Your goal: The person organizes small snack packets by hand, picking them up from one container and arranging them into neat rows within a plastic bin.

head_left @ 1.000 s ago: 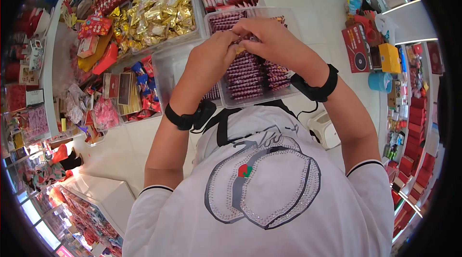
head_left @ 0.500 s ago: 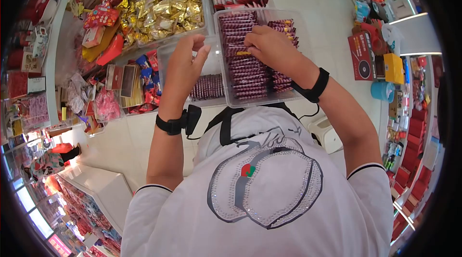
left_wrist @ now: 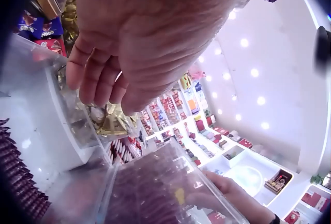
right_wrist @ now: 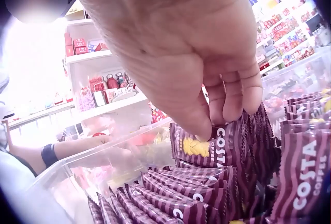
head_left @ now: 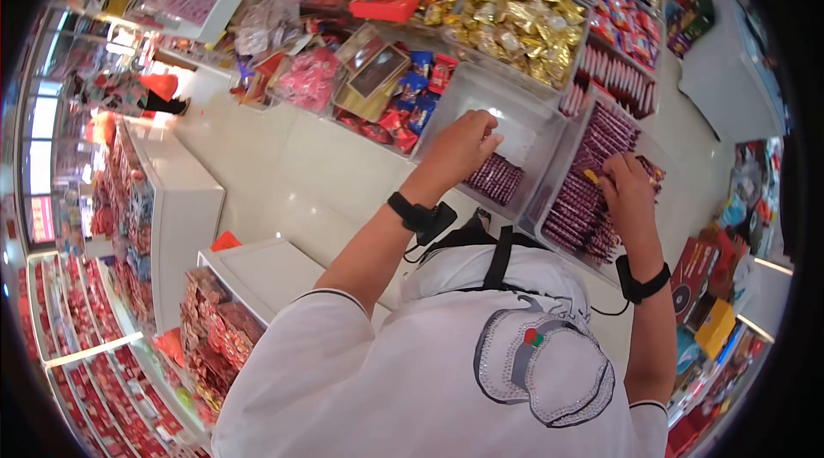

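Observation:
My right hand (head_left: 631, 188) is over a clear plastic bin (head_left: 552, 181) filled with rows of purple-striped packets. In the right wrist view its thumb and fingers pinch the top edge of one upright Costa Coffee packet (right_wrist: 196, 149), which has a yellow picture on its front. More of these packets (right_wrist: 155, 195) lean in a row in front of it. My left hand (head_left: 463, 149) hangs with fingers loosely bent above a second bin (head_left: 515, 119), holding nothing. A short row of dark purple packets (head_left: 495, 181) stands at that bin's near end.
Behind the bins sits a tub of gold-wrapped sweets (head_left: 524, 24). Red and blue packets (head_left: 416, 97) lie to the left, beside a pink bag (head_left: 307, 78). White display counters (head_left: 184, 192) stand farther left, and a yellow box (head_left: 717, 327) is at the right.
My hands, together over the packets one second ago, have come apart; the left moved over the neighbouring bin. The head view has swung left. The right hand stays at the packets.

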The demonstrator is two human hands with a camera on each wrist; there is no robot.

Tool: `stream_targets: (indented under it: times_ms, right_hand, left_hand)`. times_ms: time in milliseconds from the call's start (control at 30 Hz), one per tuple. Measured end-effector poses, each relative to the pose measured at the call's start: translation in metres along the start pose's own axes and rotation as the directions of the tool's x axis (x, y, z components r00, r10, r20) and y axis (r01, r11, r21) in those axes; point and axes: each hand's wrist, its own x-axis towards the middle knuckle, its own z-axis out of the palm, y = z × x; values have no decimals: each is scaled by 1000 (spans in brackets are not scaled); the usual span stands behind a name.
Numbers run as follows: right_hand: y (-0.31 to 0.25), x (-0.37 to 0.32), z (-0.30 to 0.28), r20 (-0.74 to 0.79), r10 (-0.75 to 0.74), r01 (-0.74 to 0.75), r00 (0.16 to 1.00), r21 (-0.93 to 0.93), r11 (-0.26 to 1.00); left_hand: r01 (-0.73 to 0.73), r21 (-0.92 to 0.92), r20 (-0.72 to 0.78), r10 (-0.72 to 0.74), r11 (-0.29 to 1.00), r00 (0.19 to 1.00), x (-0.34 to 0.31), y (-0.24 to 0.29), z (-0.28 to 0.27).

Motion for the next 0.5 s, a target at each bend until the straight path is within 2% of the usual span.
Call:
stream_targets:
  times_ms: [100, 200, 400, 500]
  right_hand:
    - [1, 1, -2, 47, 30, -30, 998, -4, 1000]
    - [-3, 2, -4, 56, 57, -60, 997, 44, 997]
    - [-3, 1, -14, 31, 142, -145, 989, 129, 981]
    - [-9, -3, -21, 14, 178, -178, 984, 147, 973]
  left_hand:
    - [119, 34, 65, -121, 992, 991, -1, -20, 5]
    - [145, 117, 153, -162, 982, 975, -2, -50, 21]
    - [15, 396, 321, -153, 918, 935, -3, -93, 50]
    - [-32, 375, 351, -110, 926, 930, 4, -123, 56]
